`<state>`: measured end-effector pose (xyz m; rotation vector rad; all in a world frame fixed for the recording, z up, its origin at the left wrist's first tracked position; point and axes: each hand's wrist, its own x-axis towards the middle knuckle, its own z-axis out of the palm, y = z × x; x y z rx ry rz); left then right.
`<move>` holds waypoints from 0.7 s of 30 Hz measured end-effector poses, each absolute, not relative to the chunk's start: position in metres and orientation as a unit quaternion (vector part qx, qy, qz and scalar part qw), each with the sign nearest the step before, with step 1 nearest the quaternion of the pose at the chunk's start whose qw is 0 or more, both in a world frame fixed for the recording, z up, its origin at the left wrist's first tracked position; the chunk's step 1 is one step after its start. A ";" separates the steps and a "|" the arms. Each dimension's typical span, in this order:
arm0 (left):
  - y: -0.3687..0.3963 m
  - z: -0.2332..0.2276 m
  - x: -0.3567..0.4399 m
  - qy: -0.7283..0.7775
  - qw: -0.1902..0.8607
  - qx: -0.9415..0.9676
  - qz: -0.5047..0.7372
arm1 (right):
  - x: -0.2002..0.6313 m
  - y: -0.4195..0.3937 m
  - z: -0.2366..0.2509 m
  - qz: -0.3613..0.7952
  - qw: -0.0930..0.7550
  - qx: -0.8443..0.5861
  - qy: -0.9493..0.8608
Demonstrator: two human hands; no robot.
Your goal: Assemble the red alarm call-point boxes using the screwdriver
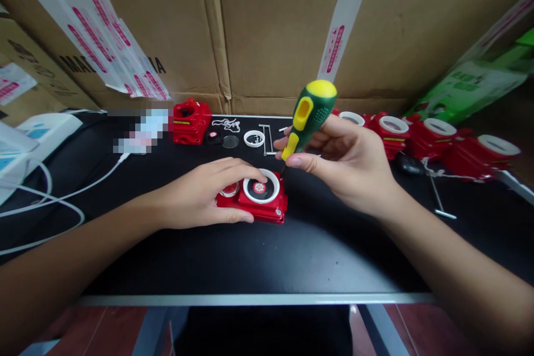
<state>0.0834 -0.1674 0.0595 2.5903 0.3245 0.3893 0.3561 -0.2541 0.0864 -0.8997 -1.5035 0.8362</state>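
Observation:
A red housing with a white ring around a black disc lies flat on the black table. My left hand grips this housing from its left side, the thumb along the near edge and a finger reaching over the ring. In my right hand is a green and yellow screwdriver, held near the lower end of its handle. It stands tilted, its tip at the housing's far right corner. Whether the tip sits in a screw is too small to tell.
Another red housing stands at the back left, near a loose white ring, a clear disc and a metal bracket. Several ringed red housings line the right. Cardboard rises behind; white cables lie left.

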 end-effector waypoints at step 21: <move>-0.169 0.061 0.084 0.125 0.238 0.953 0.139 | 0.357 -0.253 0.086 0.282 0.562 -0.428 -0.650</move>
